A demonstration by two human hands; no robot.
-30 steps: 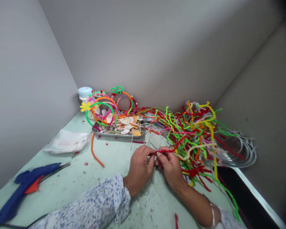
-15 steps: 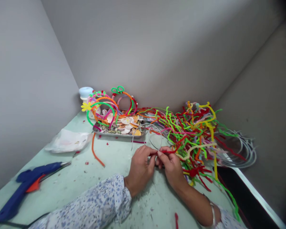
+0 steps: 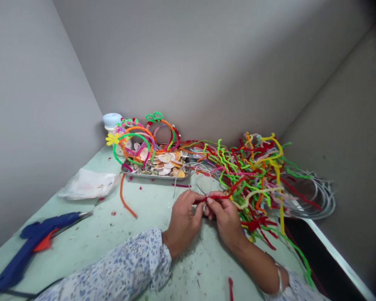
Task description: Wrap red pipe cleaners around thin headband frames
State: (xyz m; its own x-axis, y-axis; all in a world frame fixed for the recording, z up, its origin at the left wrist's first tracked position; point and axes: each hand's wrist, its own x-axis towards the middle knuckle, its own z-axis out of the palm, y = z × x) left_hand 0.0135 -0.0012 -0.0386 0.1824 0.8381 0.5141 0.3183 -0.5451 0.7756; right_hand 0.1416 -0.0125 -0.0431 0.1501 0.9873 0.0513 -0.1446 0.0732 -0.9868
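1. I see a tangled heap of fuzzy stems [image 3: 258, 167] right of centre, crowding the hands; a shell tray [image 3: 156, 177] behind them, a glue gun [image 3: 34, 240] lower left.
2. Just below centre, the left hand [image 3: 184, 221] and right hand [image 3: 227, 217] pinch a red stem [image 3: 221, 198] between closed fingertips.
3. I see a speckled pale-green table [image 3: 106, 238] against grey walls [image 3: 191, 62].

The left hand [image 3: 183, 221] and right hand [image 3: 227, 219] were positioned close together, each in a pinch grip with fingers bent. The sleeved left forearm [image 3: 113, 267] and mostly bare right forearm [image 3: 259, 265] converged from opposite sides.
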